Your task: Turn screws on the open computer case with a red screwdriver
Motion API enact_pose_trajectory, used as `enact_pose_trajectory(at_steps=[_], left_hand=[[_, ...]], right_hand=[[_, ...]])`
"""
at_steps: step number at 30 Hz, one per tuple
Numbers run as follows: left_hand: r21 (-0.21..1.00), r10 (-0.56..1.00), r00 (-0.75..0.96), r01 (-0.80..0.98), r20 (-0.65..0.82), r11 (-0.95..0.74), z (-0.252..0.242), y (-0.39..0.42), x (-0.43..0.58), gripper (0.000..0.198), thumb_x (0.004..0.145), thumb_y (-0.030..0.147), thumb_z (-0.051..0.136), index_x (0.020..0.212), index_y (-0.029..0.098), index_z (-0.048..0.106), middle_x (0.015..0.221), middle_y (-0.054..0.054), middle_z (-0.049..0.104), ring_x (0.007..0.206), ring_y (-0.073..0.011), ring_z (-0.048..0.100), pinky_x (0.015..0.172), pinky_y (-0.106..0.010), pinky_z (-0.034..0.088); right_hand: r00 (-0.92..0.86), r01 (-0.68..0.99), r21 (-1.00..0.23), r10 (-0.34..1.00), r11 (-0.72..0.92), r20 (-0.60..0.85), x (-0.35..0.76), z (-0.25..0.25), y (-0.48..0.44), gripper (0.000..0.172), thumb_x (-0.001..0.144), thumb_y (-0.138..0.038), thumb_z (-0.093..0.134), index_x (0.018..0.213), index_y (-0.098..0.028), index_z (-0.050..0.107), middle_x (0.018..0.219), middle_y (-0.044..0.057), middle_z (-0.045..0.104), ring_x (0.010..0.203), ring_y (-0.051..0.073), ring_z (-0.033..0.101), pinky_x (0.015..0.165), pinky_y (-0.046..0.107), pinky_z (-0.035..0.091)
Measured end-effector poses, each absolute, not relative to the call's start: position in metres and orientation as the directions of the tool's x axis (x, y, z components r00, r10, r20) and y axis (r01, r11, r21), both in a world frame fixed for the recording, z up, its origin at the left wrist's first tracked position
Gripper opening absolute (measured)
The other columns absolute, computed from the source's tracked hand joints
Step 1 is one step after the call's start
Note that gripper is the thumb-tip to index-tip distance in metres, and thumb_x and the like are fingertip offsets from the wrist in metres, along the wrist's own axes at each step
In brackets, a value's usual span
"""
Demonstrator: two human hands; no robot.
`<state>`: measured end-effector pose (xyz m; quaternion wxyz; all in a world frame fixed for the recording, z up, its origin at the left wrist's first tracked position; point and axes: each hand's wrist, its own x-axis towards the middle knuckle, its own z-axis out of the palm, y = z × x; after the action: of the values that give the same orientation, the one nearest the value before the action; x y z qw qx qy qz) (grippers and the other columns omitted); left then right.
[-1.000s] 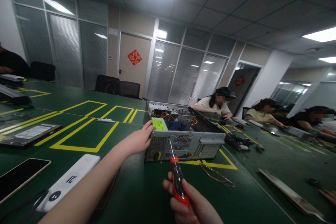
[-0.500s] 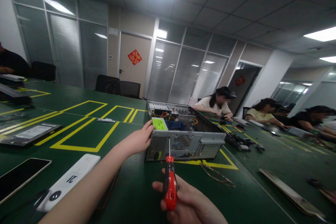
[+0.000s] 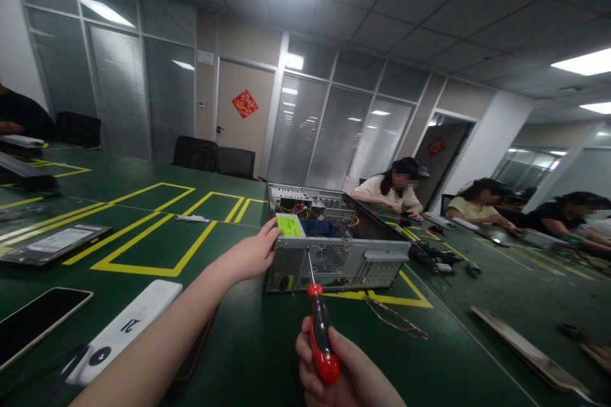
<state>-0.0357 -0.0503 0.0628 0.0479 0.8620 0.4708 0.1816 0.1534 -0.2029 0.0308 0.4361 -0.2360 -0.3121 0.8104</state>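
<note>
An opened computer case (image 3: 356,261) lies on its side on the green table, its rear panel facing me. A power supply (image 3: 289,226) with a bright green label sits in its near left corner. My left hand (image 3: 255,248) grips that corner, fingertips on the label's edge and thumb partly hidden at the side. My right hand (image 3: 334,362) is closed around the red and black handle of a screwdriver (image 3: 321,331). Its thin shaft slants up to the rear panel, and the tip meets the panel near its upper edge, just right of the power supply. No screw can be made out there.
Left of my arm lie a white numbered device (image 3: 126,331), a phone (image 3: 41,324) and a hard drive (image 3: 57,241). Eyeglasses (image 3: 396,318) lie right of the screwdriver, with another phone (image 3: 527,346) farther right. Cables (image 3: 434,257) lie beyond. Several people sit around the table.
My right hand has turned the screwdriver handle and shifted slightly right, so the shaft now leans more. The tip stays at about the same spot. My left hand and the case have not moved.
</note>
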Motion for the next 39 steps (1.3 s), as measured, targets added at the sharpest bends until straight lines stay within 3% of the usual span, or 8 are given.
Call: enact_pose_trajectory(at_steps=[5,10,16,39], left_hand=[[0.256,0.825,0.494,0.79,0.273,-0.557,0.062,-0.049,-0.036,0.04,0.086,0.024,0.04,0.126,0.021,0.037,0.154,-0.012,0.016,0.106,-0.0263,0.064,0.093,-0.04,0.05],[0.265,0.82,0.499,0.781,0.281,-0.566,0.062,-0.049,-0.036,0.039,0.087,0.024,0.04,0.126,0.021,0.037,0.155,-0.011,0.014,0.106,-0.0269,0.064,0.094,-0.04,0.049],[0.279,0.821,0.497,0.776,0.282,-0.566,0.062,-0.05,-0.035,0.038,0.087,0.023,0.039,0.125,0.021,0.038,0.154,-0.011,0.015,0.111,-0.0269,0.061,0.096,-0.04,0.048],[0.272,0.828,0.496,0.785,0.263,-0.557,0.065,-0.052,-0.036,0.038,0.088,0.025,0.038,0.126,0.021,0.038,0.154,-0.012,0.015,0.108,-0.0269,0.063,0.095,-0.041,0.049]], right_hand=[[-0.554,-0.478,-0.786,0.829,-0.391,-0.076,0.15,0.027,-0.203,0.036,0.077,-0.044,0.064,0.101,-0.019,0.052,0.076,0.001,0.058,0.05,0.006,0.048,0.048,0.022,0.022],[-0.63,-0.485,-0.783,0.777,-0.389,0.004,0.148,0.017,-0.198,0.038,0.072,-0.032,0.066,0.103,-0.015,0.054,0.062,-0.004,0.054,0.038,0.002,0.037,0.039,0.02,0.016],[-0.618,-0.508,-0.745,0.785,-0.434,-0.035,0.147,0.011,-0.192,0.031,0.075,-0.03,0.059,0.102,-0.018,0.054,0.064,-0.005,0.053,0.034,0.001,0.032,0.037,0.019,0.015],[-0.624,-0.509,-0.735,0.781,-0.447,-0.043,0.147,0.011,-0.192,0.031,0.073,-0.032,0.061,0.099,-0.017,0.054,0.064,-0.004,0.054,0.035,0.002,0.033,0.038,0.02,0.015]])
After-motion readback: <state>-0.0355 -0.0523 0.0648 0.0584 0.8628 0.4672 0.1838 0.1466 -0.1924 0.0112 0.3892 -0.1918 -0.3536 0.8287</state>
